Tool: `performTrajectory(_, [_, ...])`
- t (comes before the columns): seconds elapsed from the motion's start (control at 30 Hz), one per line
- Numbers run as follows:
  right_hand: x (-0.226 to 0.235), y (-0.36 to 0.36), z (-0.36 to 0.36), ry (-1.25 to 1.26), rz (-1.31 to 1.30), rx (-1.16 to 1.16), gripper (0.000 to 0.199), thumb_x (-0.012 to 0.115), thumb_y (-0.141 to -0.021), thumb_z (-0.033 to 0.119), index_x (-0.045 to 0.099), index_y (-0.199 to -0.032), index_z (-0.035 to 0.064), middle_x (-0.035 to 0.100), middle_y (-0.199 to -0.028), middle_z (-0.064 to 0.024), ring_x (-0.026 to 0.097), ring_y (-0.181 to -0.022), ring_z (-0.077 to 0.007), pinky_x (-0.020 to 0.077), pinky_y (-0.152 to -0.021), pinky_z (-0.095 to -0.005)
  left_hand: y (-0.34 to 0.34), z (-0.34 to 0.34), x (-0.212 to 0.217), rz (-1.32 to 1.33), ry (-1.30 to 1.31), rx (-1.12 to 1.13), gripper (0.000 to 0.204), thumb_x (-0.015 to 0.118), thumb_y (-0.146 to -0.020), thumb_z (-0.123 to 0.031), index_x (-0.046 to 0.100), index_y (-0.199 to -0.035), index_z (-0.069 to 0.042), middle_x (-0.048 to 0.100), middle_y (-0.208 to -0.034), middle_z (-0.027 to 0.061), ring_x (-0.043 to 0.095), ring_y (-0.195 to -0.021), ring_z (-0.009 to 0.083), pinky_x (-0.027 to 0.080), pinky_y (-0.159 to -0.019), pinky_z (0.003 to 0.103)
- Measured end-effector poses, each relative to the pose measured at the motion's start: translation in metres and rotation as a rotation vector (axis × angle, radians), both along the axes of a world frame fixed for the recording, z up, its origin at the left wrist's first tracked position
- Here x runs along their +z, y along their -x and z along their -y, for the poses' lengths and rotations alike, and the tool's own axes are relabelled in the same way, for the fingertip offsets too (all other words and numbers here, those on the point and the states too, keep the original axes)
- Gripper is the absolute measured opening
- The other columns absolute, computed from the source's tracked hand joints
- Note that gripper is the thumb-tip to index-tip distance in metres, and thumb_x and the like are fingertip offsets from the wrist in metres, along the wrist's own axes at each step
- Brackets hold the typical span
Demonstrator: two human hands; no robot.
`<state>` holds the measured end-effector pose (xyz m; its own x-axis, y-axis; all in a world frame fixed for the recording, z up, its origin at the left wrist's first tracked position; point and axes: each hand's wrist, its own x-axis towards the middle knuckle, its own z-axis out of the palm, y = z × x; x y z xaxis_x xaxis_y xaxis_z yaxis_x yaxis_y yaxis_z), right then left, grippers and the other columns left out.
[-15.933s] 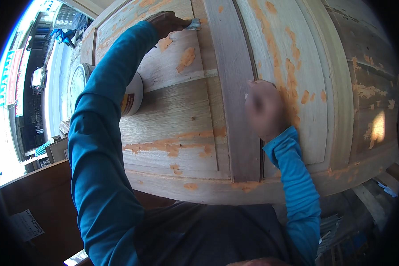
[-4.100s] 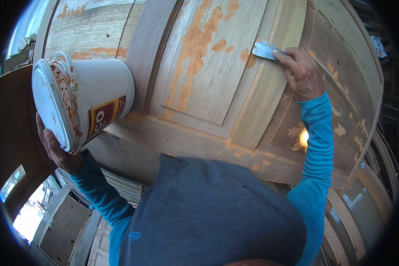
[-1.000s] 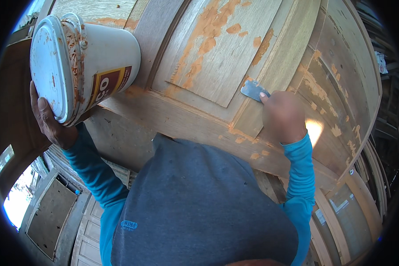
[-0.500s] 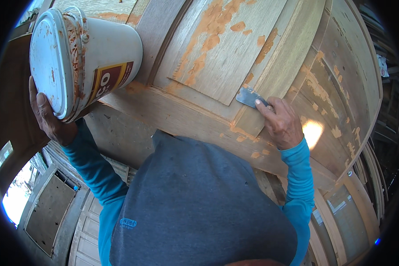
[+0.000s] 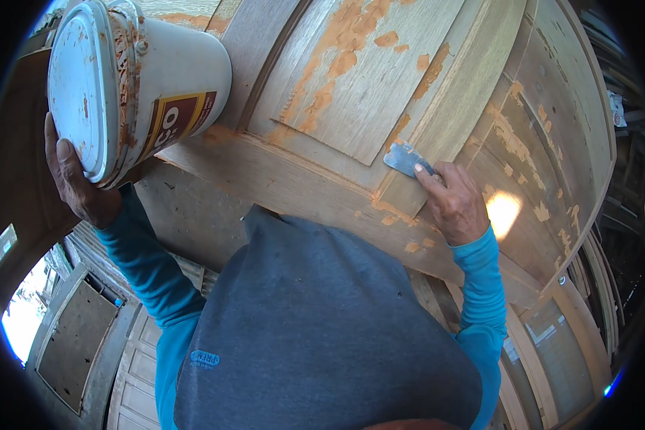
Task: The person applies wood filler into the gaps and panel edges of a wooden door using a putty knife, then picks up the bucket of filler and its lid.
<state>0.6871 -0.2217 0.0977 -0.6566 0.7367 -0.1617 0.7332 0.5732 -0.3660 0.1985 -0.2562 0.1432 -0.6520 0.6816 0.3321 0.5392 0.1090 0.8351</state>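
My left hand (image 5: 80,172) is closed on the lower edge of the lid of a white plastic bucket (image 5: 186,61), its fingers against the lid. Orange filler is smeared around the bucket's rim, and a dark red label with a yellow border runs along its side. My right hand (image 5: 459,203) grips a putty knife (image 5: 406,157). The thumb presses on its metal blade, which rests near the lower corner of a wooden panel door (image 5: 265,159); the handle is mostly hidden in my palm. Patches of orange filler (image 5: 344,61) cover parts of the door's raised panel.
Another wooden panel (image 5: 530,136) with filler patches lies to the right, beside a frame with glass panes (image 5: 562,351). Stacked wood strips line the far right edge. At the lower left are a pale panelled door (image 5: 137,380) and a grey board (image 5: 79,347).
The bucket and my left hand have shifted slightly upward in view. My right hand and the putty knife stay almost in place at the door's corner.
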Motion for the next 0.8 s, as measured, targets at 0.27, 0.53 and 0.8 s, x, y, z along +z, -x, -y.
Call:
performTrajectory(0.27, [-0.005,-0.002,-0.02,-0.137,0.023,0.0,0.045,0.07,-0.08,-0.002,0.07,-0.123,0.0094,0.061,-0.103,-0.0117,0.062,-0.09,-0.0292,0.0529,-0.078,-0.0417,-0.003,-0.001,0.001,0.04,-0.017,0.002,0.065,0.046,-0.106,-0.043,0.048,-0.152,0.003,0.054,-0.15,0.0228,0.062,-0.129,0.0289,0.048,-0.11,0.04])
performTrajectory(0.53, [0.007,-0.003,-0.034,-0.142,0.053,0.016,0.046,0.069,-0.079,-0.003,0.07,-0.123,0.0101,0.062,-0.101,-0.0113,0.063,-0.09,-0.0295,0.0537,-0.077,-0.0416,-0.003,0.001,0.001,0.066,0.0,0.003,0.065,0.046,-0.106,-0.042,0.047,-0.152,0.004,0.055,-0.149,0.0221,0.062,-0.129,0.0279,0.049,-0.11,0.04])
performTrajectory(0.8, [-0.018,-0.015,-0.062,-0.278,-0.055,-0.096,0.051,0.067,-0.076,-0.006,0.069,-0.125,0.011,0.063,-0.102,-0.0102,0.064,-0.094,-0.03,0.0546,-0.08,-0.0424,-0.004,0.0,0.0,0.088,-0.014,0.009,0.064,0.045,-0.106,-0.041,0.047,-0.152,0.004,0.054,-0.15,0.0221,0.062,-0.129,0.0287,0.048,-0.111,0.041])
